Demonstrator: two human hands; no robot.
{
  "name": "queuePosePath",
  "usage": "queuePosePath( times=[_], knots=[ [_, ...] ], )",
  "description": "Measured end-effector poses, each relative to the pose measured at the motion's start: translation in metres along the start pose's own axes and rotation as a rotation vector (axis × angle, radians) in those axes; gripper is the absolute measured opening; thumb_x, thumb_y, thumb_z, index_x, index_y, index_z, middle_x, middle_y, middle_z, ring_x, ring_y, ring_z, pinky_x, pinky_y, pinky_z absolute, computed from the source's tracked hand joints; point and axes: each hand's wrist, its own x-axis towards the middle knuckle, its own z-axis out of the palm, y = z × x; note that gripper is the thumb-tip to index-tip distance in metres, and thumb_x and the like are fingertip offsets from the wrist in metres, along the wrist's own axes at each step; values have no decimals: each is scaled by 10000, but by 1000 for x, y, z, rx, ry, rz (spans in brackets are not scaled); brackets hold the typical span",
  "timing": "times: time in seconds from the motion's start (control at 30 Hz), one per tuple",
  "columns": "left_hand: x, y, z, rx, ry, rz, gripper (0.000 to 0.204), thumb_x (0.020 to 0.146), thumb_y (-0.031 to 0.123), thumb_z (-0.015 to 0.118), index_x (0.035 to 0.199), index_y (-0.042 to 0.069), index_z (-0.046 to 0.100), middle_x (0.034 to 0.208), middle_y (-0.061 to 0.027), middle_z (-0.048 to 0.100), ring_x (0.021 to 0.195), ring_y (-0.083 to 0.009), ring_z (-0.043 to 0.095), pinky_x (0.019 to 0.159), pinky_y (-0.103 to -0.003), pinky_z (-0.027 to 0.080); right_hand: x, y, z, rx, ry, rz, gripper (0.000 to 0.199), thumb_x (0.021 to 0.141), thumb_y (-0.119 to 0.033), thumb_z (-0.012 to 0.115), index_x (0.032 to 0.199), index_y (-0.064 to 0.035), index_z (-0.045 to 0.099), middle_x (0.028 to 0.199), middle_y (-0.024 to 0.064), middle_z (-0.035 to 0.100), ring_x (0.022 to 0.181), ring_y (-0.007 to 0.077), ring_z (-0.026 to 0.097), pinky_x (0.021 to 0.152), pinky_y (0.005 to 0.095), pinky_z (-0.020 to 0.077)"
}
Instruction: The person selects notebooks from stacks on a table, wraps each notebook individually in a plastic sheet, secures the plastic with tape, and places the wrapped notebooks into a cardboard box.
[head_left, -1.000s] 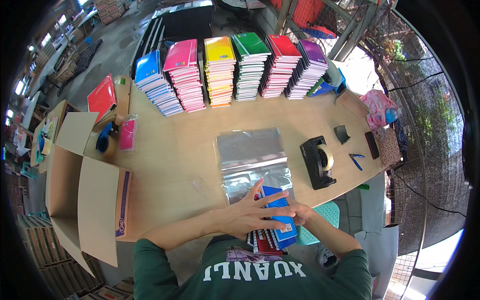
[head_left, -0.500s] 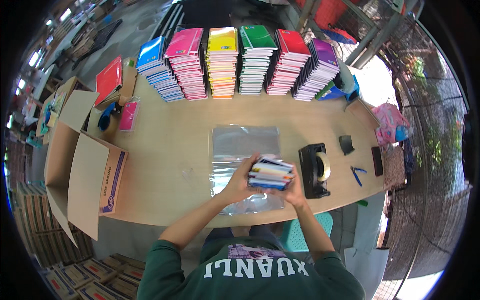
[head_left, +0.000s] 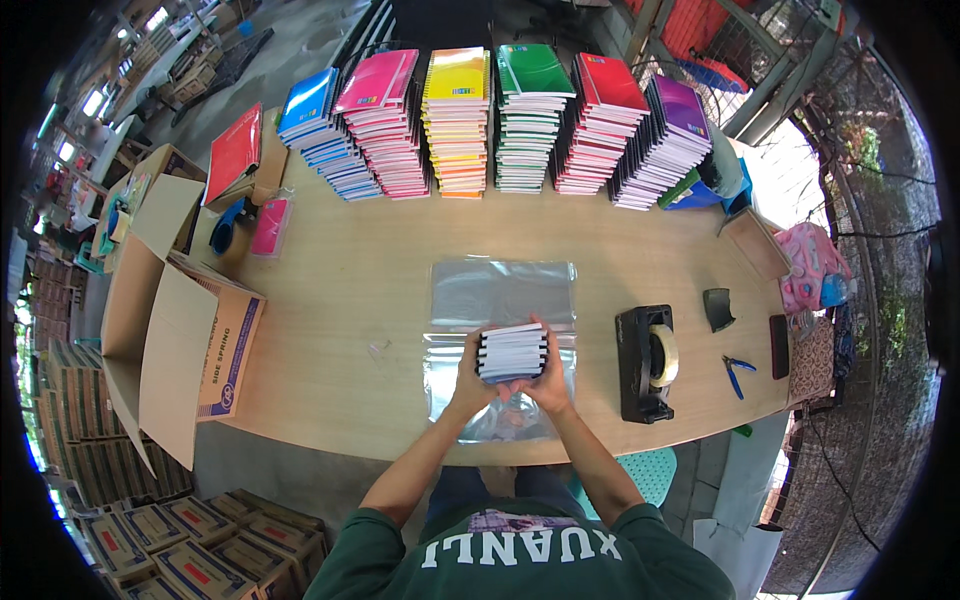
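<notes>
Between my two hands is a small stack of spiral notebooks point(head_left: 513, 352), page edges facing up toward me. My left hand point(head_left: 470, 378) wraps its left side and my right hand point(head_left: 552, 378) its right, thumbs near the lower edge. Beneath them, clear plastic sleeves point(head_left: 502, 288) lie flat on the table. To the right of my right hand stands a black tape dispenser point(head_left: 633, 366) with a roll of tape point(head_left: 664, 355). The covers of the held notebooks are mostly hidden.
Along the far edge stand tall notebook stacks: blue point(head_left: 309, 101), pink point(head_left: 378, 79), yellow point(head_left: 455, 75), green point(head_left: 536, 71), red point(head_left: 611, 83) and purple point(head_left: 678, 106). An open carton point(head_left: 180, 355) is at left. Blue-handled pliers point(head_left: 736, 376) and a phone point(head_left: 779, 346) lie at right.
The notebooks have turned in my hands, so white page edges now face up evenly instead of fanned, tilted ones. Both hands have shifted slightly left. The whole view has moved a little.
</notes>
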Motion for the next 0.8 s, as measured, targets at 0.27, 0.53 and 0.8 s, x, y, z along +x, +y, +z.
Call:
queuePosePath(
  times=[0.27,0.53,0.8],
  knots=[
    [2,13,6,76,16,-92,961,473,327,978,1241,64,463,1138,-105,609,1058,-223,606,922,-354,495,-15,2,9,-34,88,-57,1185,450,-568,910,1377,-28,407,1224,116,547,1136,248,548,987,394,445],
    [12,14,-14,231,-128,173,1081,432,304,984,1329,73,427,1215,-144,613,1082,-280,625,941,-380,500,-15,8,14,-219,121,-107,1114,462,-671,850,1282,-28,457,1161,114,589,1074,253,590,1096,450,341],
    [1,-8,-24,144,-206,34,900,504,236,965,1232,65,464,1251,-157,580,1137,-283,594,955,-374,481,-16,22,17,-175,103,-128,1114,473,-673,853,1301,-32,474,1202,139,582,1116,286,580,1074,454,369]
  ],
)
